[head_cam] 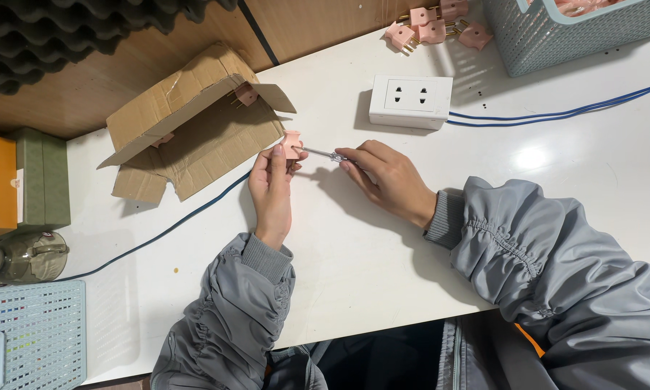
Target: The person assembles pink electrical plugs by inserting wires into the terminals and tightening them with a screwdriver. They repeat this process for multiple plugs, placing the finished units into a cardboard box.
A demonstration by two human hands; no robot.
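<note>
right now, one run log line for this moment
left hand: holds pink plug | right hand: screwdriver, tip at plug | near: cardboard box, white socket

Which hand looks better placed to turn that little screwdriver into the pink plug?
Probably the right hand: it already holds the screwdriver, tip at the pink plug. The left hand is occupied gripping the plug.

Bare white tabletop (383,253) lies open below both hands. Above them, a torn cardboard box (195,123) and a white socket block (410,101) crowd in, and a blue cable (159,232) crosses at left.
</note>
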